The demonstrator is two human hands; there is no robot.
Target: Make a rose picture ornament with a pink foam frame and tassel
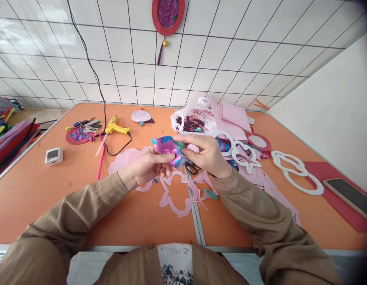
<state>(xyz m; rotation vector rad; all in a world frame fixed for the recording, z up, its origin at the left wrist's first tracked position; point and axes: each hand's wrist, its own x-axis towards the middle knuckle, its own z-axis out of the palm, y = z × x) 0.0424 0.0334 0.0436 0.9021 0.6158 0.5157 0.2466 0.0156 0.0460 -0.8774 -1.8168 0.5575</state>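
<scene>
Both hands are raised over the middle of the orange table, pinching one piece of shiny fabric in pink, purple and blue. My left hand grips its lower left side, thumb on top. At its upper right edge, my right hand has thumb and fingers closed on it. Just below the right hand show the dark handles of scissors; their blades are hidden. Beneath the hands lies a pink flower-shaped cut-out frame, with a rounded pink sheet behind the left hand.
A yellow glue gun with a cord stands left, near keys and a small white device. White ring-shaped frames, pink scraps, a plastic bag and a phone lie right. A green clip sits near the table seam.
</scene>
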